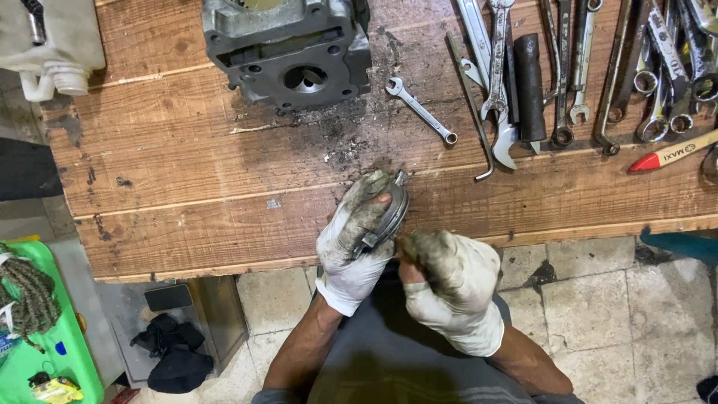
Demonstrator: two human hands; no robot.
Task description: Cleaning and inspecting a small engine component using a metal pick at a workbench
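A round grey metal piston [390, 213] is grasped by the left hand [355, 239] in a dirty white glove, at the front edge of the rough wooden bench [187, 164]. The right hand [449, 277] is clenched just beside it, and what it pinches cannot be told.

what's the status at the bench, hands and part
Left hand gripping round metal part. Right hand fisted against its edge. Small wrench and engine block lie apart, nothing blocking.
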